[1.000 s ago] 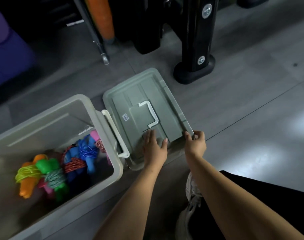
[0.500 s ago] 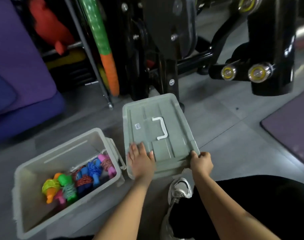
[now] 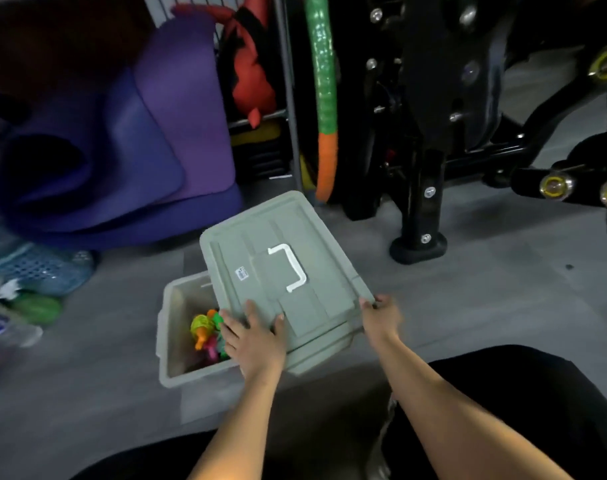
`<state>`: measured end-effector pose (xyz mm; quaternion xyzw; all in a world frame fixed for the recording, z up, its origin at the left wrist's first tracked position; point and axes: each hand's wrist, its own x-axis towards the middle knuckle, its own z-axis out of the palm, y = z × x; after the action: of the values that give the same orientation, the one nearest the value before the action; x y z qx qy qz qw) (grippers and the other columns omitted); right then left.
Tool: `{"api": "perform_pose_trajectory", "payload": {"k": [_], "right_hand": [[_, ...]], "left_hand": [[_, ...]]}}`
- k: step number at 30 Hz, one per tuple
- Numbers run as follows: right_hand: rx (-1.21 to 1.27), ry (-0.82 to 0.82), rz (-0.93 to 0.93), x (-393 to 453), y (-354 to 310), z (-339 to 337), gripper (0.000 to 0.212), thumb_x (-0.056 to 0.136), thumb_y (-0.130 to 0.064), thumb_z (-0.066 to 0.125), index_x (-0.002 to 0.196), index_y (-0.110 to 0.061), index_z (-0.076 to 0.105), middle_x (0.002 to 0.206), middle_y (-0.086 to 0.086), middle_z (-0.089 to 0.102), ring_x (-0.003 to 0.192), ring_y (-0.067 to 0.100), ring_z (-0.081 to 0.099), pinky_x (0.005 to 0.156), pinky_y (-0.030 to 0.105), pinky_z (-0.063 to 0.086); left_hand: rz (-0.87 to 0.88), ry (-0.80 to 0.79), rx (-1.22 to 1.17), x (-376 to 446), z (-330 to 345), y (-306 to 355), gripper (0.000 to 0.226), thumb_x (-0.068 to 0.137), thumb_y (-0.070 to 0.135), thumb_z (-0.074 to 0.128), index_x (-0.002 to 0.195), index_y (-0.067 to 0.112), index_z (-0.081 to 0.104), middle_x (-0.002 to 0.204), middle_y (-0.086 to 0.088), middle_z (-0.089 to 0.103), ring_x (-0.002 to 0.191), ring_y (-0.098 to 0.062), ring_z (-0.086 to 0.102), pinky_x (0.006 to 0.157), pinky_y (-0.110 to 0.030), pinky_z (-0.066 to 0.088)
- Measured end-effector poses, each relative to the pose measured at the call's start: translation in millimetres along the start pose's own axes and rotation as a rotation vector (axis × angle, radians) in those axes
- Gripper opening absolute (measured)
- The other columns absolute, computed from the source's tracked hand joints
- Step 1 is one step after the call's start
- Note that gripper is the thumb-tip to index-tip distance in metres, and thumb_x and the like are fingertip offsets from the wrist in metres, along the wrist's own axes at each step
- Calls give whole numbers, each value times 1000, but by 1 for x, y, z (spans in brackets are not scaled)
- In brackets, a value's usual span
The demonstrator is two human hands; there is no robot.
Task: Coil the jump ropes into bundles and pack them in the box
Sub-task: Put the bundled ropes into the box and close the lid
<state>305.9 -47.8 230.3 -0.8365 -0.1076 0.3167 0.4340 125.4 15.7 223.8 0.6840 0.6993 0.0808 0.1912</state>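
Over the pale grey plastic box (image 3: 172, 327) on the floor, a grey-green lid with a white handle (image 3: 281, 268) hides all but a few bright coiled jump ropes (image 3: 205, 329). Left hand (image 3: 253, 341) fingers lie spread flat on the lid; right hand (image 3: 381, 317) fingers pinch its corner.

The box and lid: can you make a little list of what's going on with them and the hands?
box: grey, on the floor, partly covered
lid: grey with white handle, skewed over the box, not yet seated
inside the box: colourful jump ropes
left hand: flat on the lid's near edge
right hand: gripping the lid's right corner
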Motion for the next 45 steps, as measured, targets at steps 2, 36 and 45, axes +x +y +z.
{"api": "perform_pose_trajectory", "payload": {"k": [2,36,45], "right_hand": [[-119,-40,-17,4,1,27,36,92,-28,55,121,-6,52,116,16,61,109,35,55,85,37,42],[-589,-291,-413,80,5,172,58,99,-37,32,150,-29,6,156,-4,18,133,35,23,107,45,27],[-505,-346,-359,96,2,182,55,99,-41,30,150,-29,10,156,-5,20,137,31,27,106,43,30]], "left_hand": [[-27,-30,1,3,8,-30,70,91,53,45,149,22,22,156,-22,-9,142,-43,-3,114,-54,11],[320,-75,221,105,73,-79,66,86,60,22,140,30,47,144,-23,41,133,-42,36,111,-56,21],[312,-161,320,126,76,-74,61,97,56,20,151,36,0,161,-10,-2,146,-32,-6,117,-52,-4]]}}
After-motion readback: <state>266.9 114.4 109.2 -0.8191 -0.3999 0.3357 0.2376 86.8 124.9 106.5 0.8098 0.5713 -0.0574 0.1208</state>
